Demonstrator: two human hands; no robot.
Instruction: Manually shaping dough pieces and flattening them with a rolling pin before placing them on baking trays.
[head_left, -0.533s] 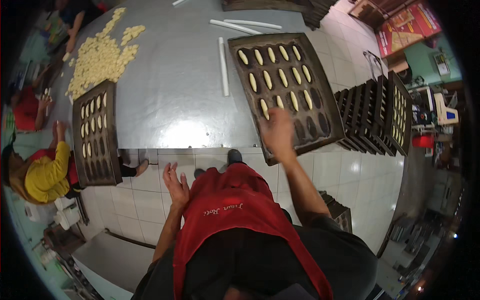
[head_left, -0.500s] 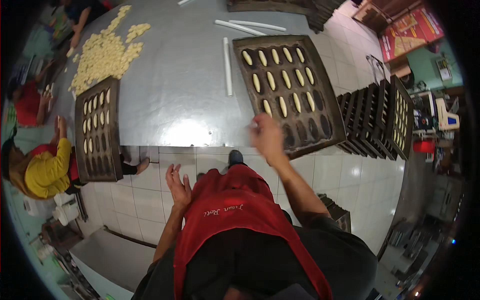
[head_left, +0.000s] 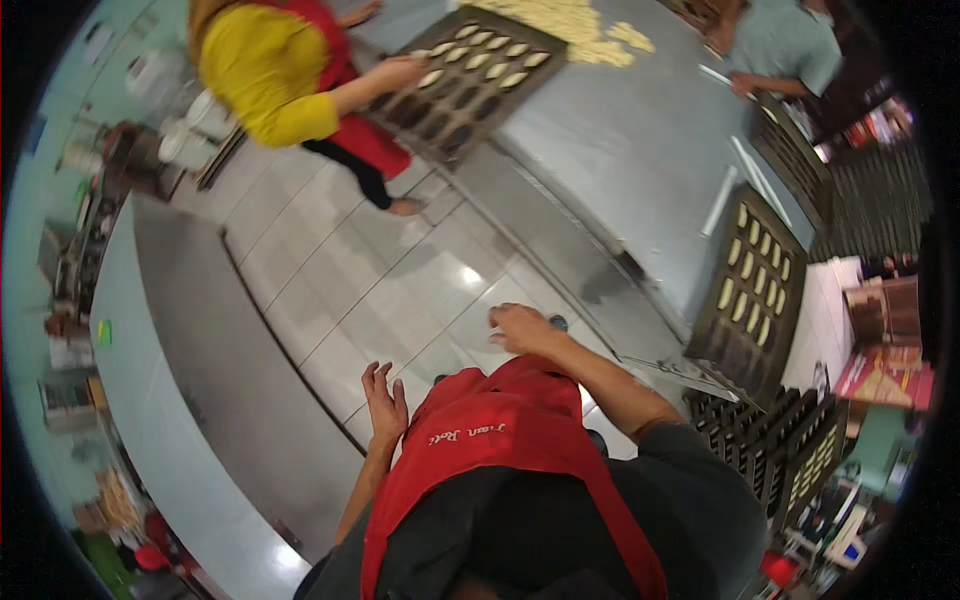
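Observation:
My left hand (head_left: 385,405) hangs beside my red apron (head_left: 510,430), empty, fingers apart. In front of the apron my right hand (head_left: 520,330) is held loosely curved, empty, nearer the steel table's front side (head_left: 570,240) than my left hand. To the right, a dark moulded tray (head_left: 720,340) lies on the table edge, with rows of pale elongated dough pieces (head_left: 760,288) in many of its hollows. White rods (head_left: 720,200) lie beside it. A second such tray (head_left: 455,135) is ahead, where a person in yellow (head_left: 260,75) reaches over it with one hand.
Loose dough pieces (head_left: 545,20) cover the table's far part. Another person (head_left: 785,50) stands at the far right beside another tray (head_left: 790,160). A steel counter (head_left: 200,350) runs along my left. Stacked trays (head_left: 740,440) stand at lower right. Tiled floor (head_left: 370,280) lies ahead.
The view has turned left, so table and trays sit further right. My right hand has left the tray it was over and is now in front of my apron.

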